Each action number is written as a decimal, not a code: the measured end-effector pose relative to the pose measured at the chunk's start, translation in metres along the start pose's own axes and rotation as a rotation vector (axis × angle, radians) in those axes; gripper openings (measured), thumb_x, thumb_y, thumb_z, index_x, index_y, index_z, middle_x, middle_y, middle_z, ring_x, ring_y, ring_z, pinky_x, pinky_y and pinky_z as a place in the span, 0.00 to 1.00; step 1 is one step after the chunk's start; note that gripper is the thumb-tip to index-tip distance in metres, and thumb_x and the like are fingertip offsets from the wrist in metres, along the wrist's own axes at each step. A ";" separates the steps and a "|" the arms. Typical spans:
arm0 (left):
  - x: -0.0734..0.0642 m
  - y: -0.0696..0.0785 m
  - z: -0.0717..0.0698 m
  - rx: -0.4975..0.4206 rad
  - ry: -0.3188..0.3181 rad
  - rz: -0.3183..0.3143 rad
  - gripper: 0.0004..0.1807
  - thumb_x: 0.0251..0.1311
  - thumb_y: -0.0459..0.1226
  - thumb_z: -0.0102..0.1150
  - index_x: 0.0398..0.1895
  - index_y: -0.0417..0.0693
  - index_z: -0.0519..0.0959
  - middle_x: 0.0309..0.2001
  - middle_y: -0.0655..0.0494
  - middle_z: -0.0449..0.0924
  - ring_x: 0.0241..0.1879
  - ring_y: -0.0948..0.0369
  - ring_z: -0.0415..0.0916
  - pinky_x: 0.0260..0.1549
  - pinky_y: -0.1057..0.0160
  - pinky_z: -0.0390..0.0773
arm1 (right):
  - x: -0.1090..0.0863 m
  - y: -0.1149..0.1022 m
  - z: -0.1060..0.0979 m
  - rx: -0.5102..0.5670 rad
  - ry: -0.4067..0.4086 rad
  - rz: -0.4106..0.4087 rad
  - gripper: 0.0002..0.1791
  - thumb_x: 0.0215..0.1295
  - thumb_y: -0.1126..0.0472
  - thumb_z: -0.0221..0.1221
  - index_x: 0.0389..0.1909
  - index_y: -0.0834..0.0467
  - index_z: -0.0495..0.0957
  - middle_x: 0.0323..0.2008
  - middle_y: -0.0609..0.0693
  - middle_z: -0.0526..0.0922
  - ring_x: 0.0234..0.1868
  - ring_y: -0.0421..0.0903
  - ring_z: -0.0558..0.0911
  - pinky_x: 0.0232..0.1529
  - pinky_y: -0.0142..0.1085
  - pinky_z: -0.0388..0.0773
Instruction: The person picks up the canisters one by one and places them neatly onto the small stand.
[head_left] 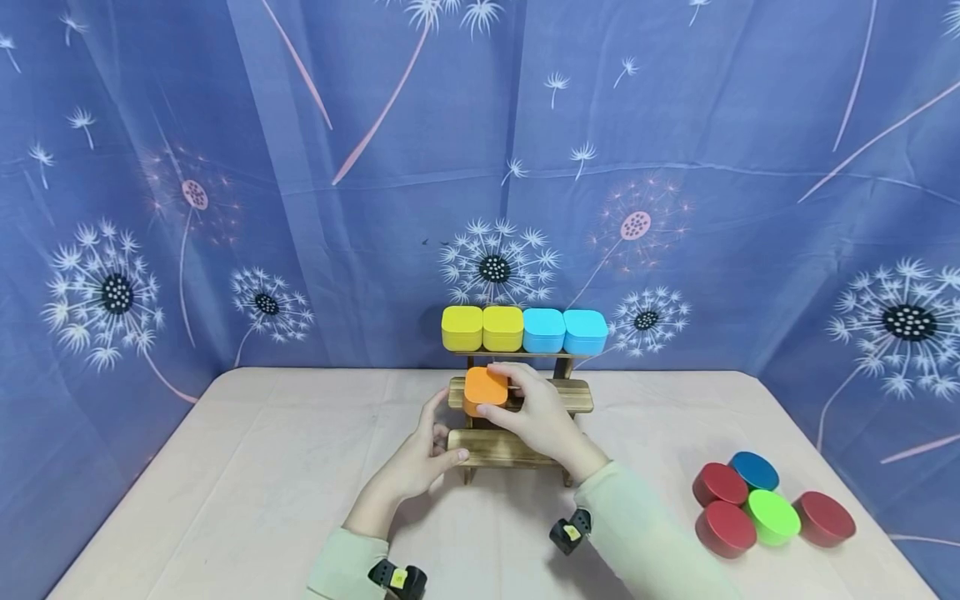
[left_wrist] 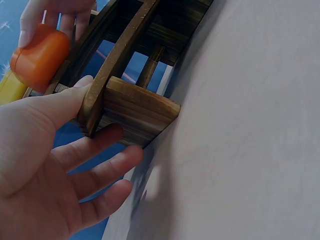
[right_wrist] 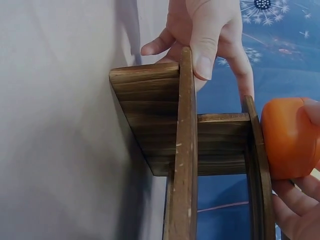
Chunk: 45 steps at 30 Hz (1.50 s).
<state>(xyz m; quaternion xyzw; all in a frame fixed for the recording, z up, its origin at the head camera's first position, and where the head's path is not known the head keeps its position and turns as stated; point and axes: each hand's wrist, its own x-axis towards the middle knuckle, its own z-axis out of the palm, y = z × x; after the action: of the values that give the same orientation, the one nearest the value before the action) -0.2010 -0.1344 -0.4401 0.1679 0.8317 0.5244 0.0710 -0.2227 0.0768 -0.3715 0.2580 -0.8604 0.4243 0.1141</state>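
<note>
A three-tier wooden display shelf [head_left: 502,448] stands on the table. My right hand [head_left: 538,412] grips an orange rounded-square box [head_left: 486,387] between thumb and fingers, at the left part of the middle tier. In the right wrist view the orange box [right_wrist: 287,137] is against that tier's front strip; whether its weight rests there I cannot tell. With the left hand [head_left: 412,460] I hold the shelf's left end, thumb on the bottom tier's front strip and fingers around the side. Two yellow boxes [head_left: 482,329] and two light blue boxes [head_left: 564,332] line the top tier.
Round boxes lie on the table at the right: several dark red ones [head_left: 726,528], a dark blue one [head_left: 754,471] and a bright green one [head_left: 772,517]. A blue dandelion-print cloth [head_left: 390,250] hangs behind and at both sides of the pale table [head_left: 247,483].
</note>
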 end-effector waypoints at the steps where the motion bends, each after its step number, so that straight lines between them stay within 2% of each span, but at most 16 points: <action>1: 0.000 0.000 0.000 0.000 0.000 0.002 0.51 0.61 0.43 0.60 0.74 0.61 0.33 0.39 0.49 0.74 0.32 0.59 0.70 0.31 0.64 0.73 | 0.000 0.000 0.000 0.003 -0.001 0.002 0.31 0.55 0.52 0.67 0.60 0.56 0.73 0.58 0.51 0.75 0.56 0.47 0.76 0.54 0.42 0.75; 9: 0.000 0.000 0.000 0.009 0.006 0.024 0.51 0.61 0.41 0.60 0.74 0.60 0.33 0.37 0.50 0.73 0.30 0.60 0.68 0.30 0.65 0.71 | -0.002 -0.002 0.000 -0.003 -0.006 0.003 0.33 0.54 0.55 0.68 0.62 0.57 0.70 0.59 0.53 0.74 0.57 0.48 0.76 0.54 0.42 0.75; 16: 0.000 0.000 0.001 0.009 0.007 0.019 0.51 0.61 0.42 0.60 0.74 0.67 0.33 0.37 0.50 0.74 0.30 0.60 0.69 0.30 0.65 0.72 | -0.005 0.001 -0.002 -0.055 -0.039 0.034 0.36 0.53 0.59 0.68 0.64 0.56 0.68 0.61 0.52 0.72 0.58 0.48 0.75 0.56 0.40 0.74; 19: 0.000 0.000 0.001 0.009 0.009 0.019 0.51 0.60 0.41 0.61 0.74 0.65 0.33 0.37 0.50 0.74 0.30 0.60 0.69 0.31 0.65 0.72 | -0.006 0.002 -0.002 -0.042 -0.040 0.053 0.37 0.52 0.60 0.68 0.65 0.55 0.66 0.61 0.52 0.72 0.56 0.48 0.76 0.56 0.40 0.74; 23: 0.000 0.000 0.001 0.008 0.013 0.014 0.51 0.60 0.40 0.61 0.74 0.63 0.33 0.36 0.51 0.73 0.29 0.60 0.68 0.30 0.65 0.72 | -0.006 0.004 0.002 0.004 -0.015 0.060 0.38 0.52 0.61 0.69 0.65 0.57 0.65 0.60 0.53 0.73 0.55 0.49 0.78 0.56 0.42 0.74; 29: 0.000 -0.002 0.001 0.011 0.010 0.018 0.51 0.61 0.42 0.60 0.74 0.66 0.33 0.37 0.50 0.74 0.30 0.60 0.70 0.30 0.65 0.72 | -0.005 0.005 0.007 0.044 0.027 0.086 0.38 0.52 0.61 0.69 0.64 0.56 0.64 0.58 0.56 0.76 0.55 0.50 0.78 0.56 0.44 0.74; 36: 0.000 -0.001 0.001 0.006 0.008 0.028 0.51 0.61 0.40 0.60 0.74 0.62 0.33 0.35 0.50 0.75 0.29 0.60 0.70 0.28 0.65 0.73 | -0.005 0.002 0.013 0.049 0.076 0.102 0.37 0.51 0.61 0.70 0.63 0.58 0.66 0.56 0.57 0.78 0.55 0.51 0.79 0.56 0.45 0.74; 45: 0.000 0.000 0.001 0.007 0.012 0.020 0.51 0.60 0.41 0.61 0.74 0.66 0.34 0.37 0.50 0.76 0.29 0.60 0.71 0.29 0.65 0.73 | -0.002 0.001 0.017 0.023 0.117 0.124 0.37 0.51 0.60 0.70 0.64 0.59 0.68 0.56 0.55 0.78 0.53 0.51 0.80 0.54 0.44 0.75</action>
<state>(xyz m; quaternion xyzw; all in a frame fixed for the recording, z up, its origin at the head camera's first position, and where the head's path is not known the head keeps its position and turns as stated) -0.2009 -0.1337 -0.4408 0.1734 0.8324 0.5230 0.0603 -0.2211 0.0648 -0.3836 0.1802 -0.8618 0.4546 0.1344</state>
